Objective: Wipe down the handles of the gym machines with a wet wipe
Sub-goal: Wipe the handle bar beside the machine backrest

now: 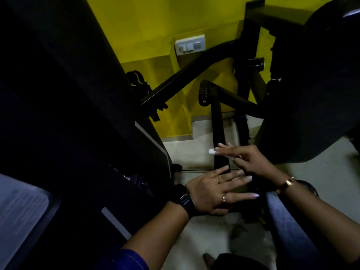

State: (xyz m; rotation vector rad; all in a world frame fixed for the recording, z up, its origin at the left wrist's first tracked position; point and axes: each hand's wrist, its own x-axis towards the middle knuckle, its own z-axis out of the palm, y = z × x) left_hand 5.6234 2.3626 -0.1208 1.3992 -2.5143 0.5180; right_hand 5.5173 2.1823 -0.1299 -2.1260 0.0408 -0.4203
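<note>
I am leaning in between a big dark machine on my left and a dark padded part on my right, and a yellow wall is showing behind them. A black bar is coming down from the frame to my hands. My left hand is lying flat with its fingers straight and spread apart, holding nothing. My right hand is reaching across the bar with its fingers stretched out. The wet wipe seems to be the small white piece at those fingertips, but it is blurred, so I cannot tell if I am pinching it or only pressing it. I am judging the wipe light, soft and limp, and the bar stiff and smooth, so wrapping the wipe around the bar should be gripping best
</note>
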